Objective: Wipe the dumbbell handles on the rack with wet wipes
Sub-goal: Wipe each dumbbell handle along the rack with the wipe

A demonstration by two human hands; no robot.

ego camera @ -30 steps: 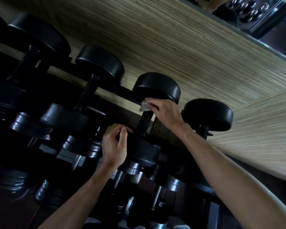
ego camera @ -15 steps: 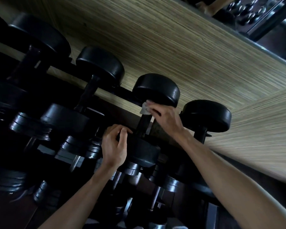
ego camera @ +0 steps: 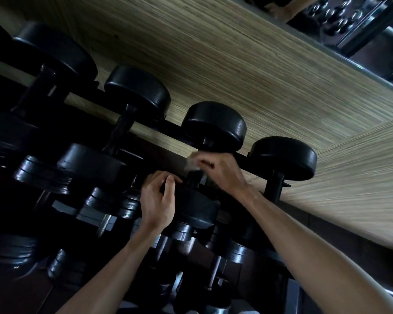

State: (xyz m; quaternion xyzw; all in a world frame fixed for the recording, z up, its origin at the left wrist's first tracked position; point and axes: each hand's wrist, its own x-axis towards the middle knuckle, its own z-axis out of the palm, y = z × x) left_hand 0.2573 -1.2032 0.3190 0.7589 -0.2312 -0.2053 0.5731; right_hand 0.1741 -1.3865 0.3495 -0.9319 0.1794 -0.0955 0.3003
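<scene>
**Wipe on the handle, left hand steadying the near head**

The right hand (ego camera: 218,171) has its fingers curled round a small pale crumpled wet wipe (ego camera: 192,163), pinching it against the short black metal handle (ego camera: 194,177) of the third black round-headed dumbbell (ego camera: 213,125) on the top row. The left hand (ego camera: 157,200) is curled over the rim of that dumbbell's near head (ego camera: 195,207), at about 7 o'clock from the wipe, gripping it.

The dumbbell lies across the black steel rack rail (ego camera: 173,128), far head at 12 o'clock from the hands and near head at 6. Neighbouring dumbbells sit at 10 o'clock (ego camera: 137,87) and 3 o'clock (ego camera: 284,157), against the pale striped wood-grain wall (ego camera: 236,60).

As for how it handles: the wipe looks soft, limp and damp, so it will likely bunch and slide unless the fingers wrap it right round the bar (a flat press would clean one side only). The dumbbell looks heavy and rigid and should not shift much, but round heads can roll on a rail, so a hold on the near head seems the sensible brace. The handle is narrow and dark, and its surface texture cannot be made out. The best hold for wiping is the middle of the bar, twisting as the wipe travels between the heads.
</scene>
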